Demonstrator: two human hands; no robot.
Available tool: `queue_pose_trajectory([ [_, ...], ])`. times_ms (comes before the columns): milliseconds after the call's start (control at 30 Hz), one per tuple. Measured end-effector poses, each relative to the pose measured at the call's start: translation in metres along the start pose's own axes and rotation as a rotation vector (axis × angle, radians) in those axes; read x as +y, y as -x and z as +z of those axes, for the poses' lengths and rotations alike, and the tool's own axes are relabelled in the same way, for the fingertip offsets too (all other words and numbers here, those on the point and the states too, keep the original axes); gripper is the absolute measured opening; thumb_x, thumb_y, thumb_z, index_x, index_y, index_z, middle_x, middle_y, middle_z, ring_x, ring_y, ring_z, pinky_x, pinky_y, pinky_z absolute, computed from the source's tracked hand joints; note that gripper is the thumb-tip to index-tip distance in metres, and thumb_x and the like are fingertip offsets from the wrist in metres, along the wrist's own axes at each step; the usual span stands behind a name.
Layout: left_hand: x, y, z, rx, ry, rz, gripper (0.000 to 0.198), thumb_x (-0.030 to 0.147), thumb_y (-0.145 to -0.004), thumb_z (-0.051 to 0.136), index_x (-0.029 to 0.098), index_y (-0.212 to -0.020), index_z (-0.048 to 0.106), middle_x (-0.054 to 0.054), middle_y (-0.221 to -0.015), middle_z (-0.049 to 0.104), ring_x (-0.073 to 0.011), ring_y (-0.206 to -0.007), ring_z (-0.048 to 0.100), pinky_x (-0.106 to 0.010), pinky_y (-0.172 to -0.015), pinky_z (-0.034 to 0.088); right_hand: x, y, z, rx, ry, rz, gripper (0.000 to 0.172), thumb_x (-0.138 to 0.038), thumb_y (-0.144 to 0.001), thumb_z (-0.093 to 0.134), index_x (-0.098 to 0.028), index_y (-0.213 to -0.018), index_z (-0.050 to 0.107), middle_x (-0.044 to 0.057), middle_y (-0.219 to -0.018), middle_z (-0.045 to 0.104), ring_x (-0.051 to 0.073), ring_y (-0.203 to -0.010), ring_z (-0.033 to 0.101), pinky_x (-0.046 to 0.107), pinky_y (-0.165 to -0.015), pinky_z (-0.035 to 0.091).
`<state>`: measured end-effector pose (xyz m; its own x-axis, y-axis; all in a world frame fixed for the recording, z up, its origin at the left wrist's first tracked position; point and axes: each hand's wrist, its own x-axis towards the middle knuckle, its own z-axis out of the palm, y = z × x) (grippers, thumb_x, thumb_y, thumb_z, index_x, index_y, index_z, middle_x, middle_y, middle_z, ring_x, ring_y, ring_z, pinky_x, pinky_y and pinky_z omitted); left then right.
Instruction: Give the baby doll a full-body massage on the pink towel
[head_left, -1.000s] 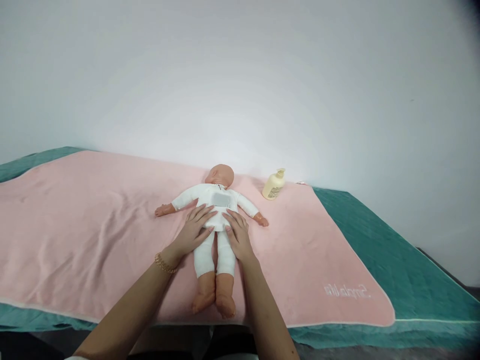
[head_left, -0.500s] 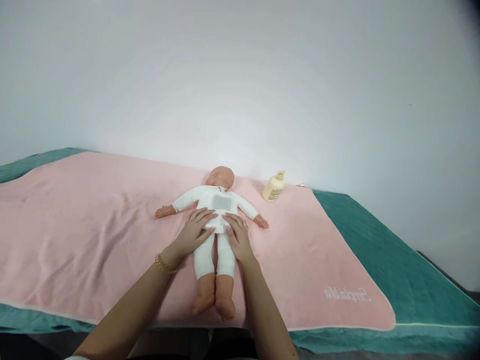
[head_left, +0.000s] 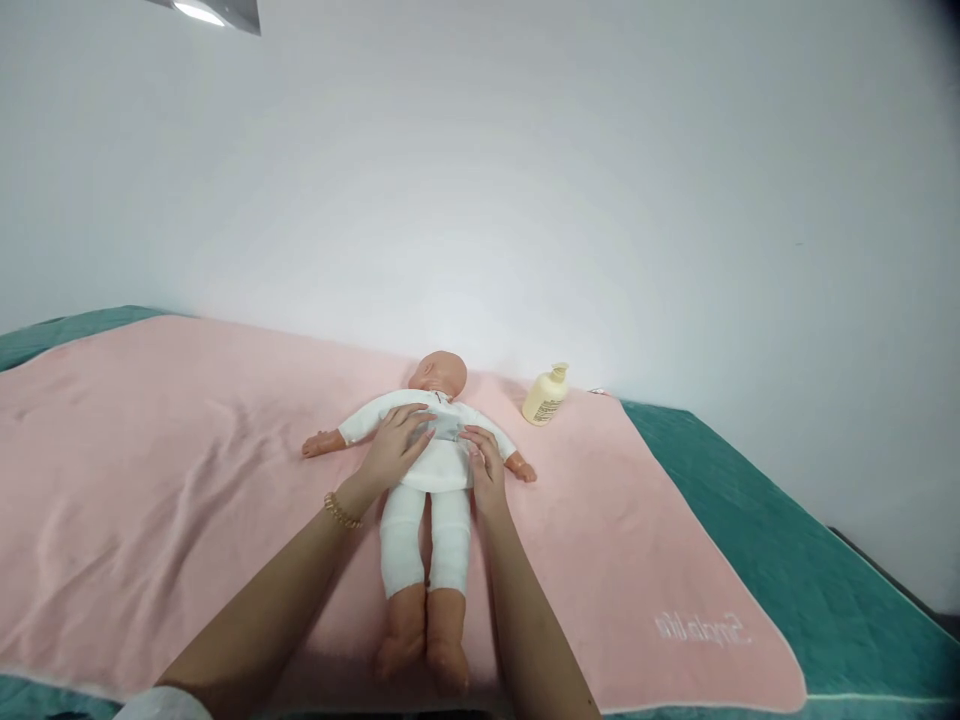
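Observation:
A baby doll (head_left: 431, 470) in a white cloth suit lies face down or with its head turned aside, arms spread and legs toward me. Across its upper torso is a grey rectangular patch (head_left: 448, 427). My left hand (head_left: 401, 440) lies on the left side of the torso, fingers stretched over the patch's left edge. On the opposite side, my right hand (head_left: 486, 460) rests with extended, slightly bent fingers reaching the patch's right edge. Neither hand grips anything. A gold bracelet (head_left: 343, 511) circles my left wrist.
The doll lies on a pink blanket (head_left: 600, 560) with wrinkles at the left, spread over a green cover (head_left: 720, 520). A pale yellow pump bottle (head_left: 545, 396) stands beyond the doll's right-hand arm. A white wall (head_left: 480, 180) rises behind, with a lamp (head_left: 214, 14) at the upper left.
Both hands have slid up the doll's torso from its lower part to the grey patch. The view has tilted up slightly, bringing the lamp into sight.

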<state>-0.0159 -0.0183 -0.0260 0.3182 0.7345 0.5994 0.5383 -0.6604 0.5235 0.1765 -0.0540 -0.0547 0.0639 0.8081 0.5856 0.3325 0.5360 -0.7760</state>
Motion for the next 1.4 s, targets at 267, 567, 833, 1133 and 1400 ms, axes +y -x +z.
queue_pose_trajectory([
  [267,-0.018,-0.027,0.012,-0.033,-0.066,0.017,0.026,0.028,-0.095,0.042,0.019,-0.104,0.065,-0.007,-0.108,0.069,-0.0248,-0.105,0.058,-0.045,-0.096,0.043,0.011,-0.040,0.006,-0.076,0.089,-0.043,0.038,-0.048,-0.096,0.039,-0.026,-0.108,0.068,0.011,-0.115,0.065,0.025,-0.116,0.057,0.040,-0.104,0.045],
  [567,-0.023,-0.024,0.017,-0.037,-0.077,0.010,0.023,0.023,-0.094,0.044,0.021,-0.103,0.065,-0.005,-0.106,0.069,-0.0232,-0.103,0.057,-0.043,-0.094,0.044,0.024,-0.065,0.006,-0.285,0.161,-0.044,0.033,-0.043,-0.097,0.044,-0.024,-0.107,0.070,0.007,-0.110,0.069,0.022,-0.110,0.058,0.042,-0.101,0.043],
  [833,-0.019,-0.022,0.016,-0.064,-0.087,0.005,0.026,0.026,-0.097,0.038,0.020,-0.101,0.064,-0.005,-0.106,0.068,-0.0228,-0.102,0.057,-0.044,-0.095,0.042,0.024,-0.060,0.008,-0.307,0.207,-0.040,0.034,-0.041,-0.098,0.042,-0.026,-0.110,0.070,0.006,-0.110,0.068,0.022,-0.110,0.057,0.042,-0.101,0.042],
  [1133,-0.016,-0.017,0.014,-0.010,-0.154,0.003,0.029,0.034,-0.097,0.042,0.021,-0.117,0.060,-0.007,-0.125,0.062,-0.0253,-0.120,0.048,-0.046,-0.102,0.035,0.028,-0.055,0.008,-0.289,0.211,-0.094,0.036,-0.042,-0.098,0.043,-0.026,-0.122,0.063,0.007,-0.125,0.062,0.021,-0.121,0.051,0.042,-0.108,0.038],
  [1400,-0.021,-0.016,0.016,-0.038,-0.176,-0.018,0.031,0.039,-0.096,0.043,0.024,-0.117,0.060,-0.006,-0.120,0.064,-0.0261,-0.122,0.047,-0.048,-0.104,0.031,0.030,-0.058,0.010,-0.309,0.242,-0.096,0.036,-0.042,-0.098,0.042,-0.026,-0.121,0.064,0.006,-0.122,0.065,0.022,-0.118,0.054,0.043,-0.106,0.040],
])
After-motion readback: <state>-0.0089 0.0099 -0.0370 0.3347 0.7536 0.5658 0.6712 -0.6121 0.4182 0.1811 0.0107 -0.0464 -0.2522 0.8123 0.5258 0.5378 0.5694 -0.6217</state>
